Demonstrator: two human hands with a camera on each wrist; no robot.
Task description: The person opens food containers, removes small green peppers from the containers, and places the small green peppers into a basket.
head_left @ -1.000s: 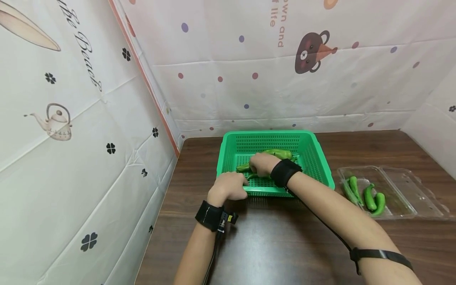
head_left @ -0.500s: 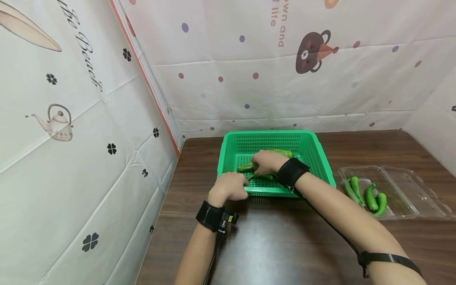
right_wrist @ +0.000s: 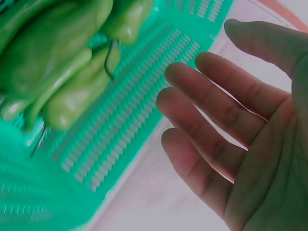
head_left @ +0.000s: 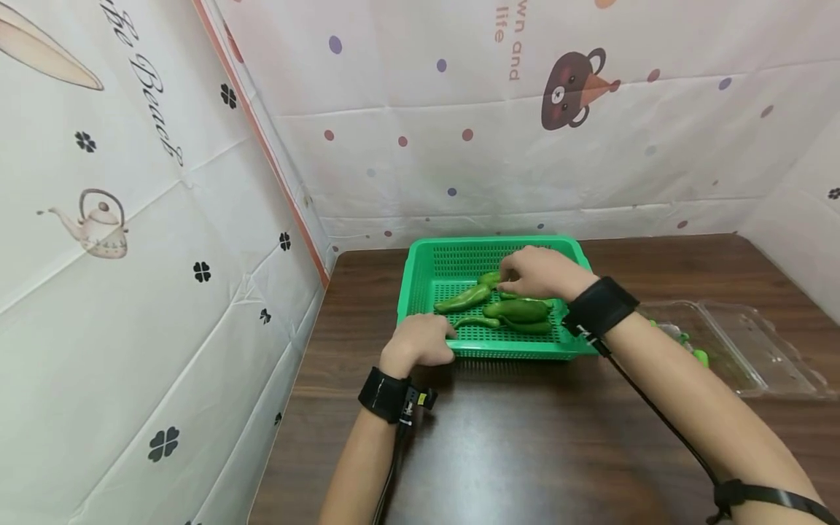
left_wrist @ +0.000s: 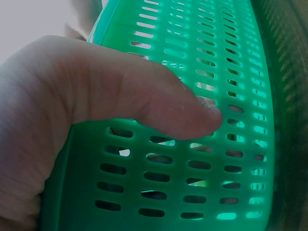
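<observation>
My left hand (head_left: 420, 341) grips the near left rim of a green plastic basket (head_left: 505, 349); the left wrist view shows the thumb (left_wrist: 178, 108) pressed along the slotted outer wall. Above the basket's right half hovers my right hand (head_left: 546, 273). In the right wrist view its fingers (right_wrist: 216, 103) are spread loosely and nothing lies in the palm. Several green peppers rest on the basket floor, among them a fat one (head_left: 520, 310), a long one (head_left: 464, 299) and a thin curved one (head_left: 477, 321). The right hand partly covers those behind.
To the right, a clear plastic clamshell box (head_left: 728, 343) lies with its lid folded back, holding green peppers (head_left: 701, 357) partly behind my right forearm. All stands on a dark wooden table (head_left: 499, 437). Printed sheets (head_left: 420, 175) hang behind and at the left.
My right hand has lifted off the peppers and moved right and back, uncovering several of them. Its forearm now hides part of the clear box. The left hand keeps its place on the rim.
</observation>
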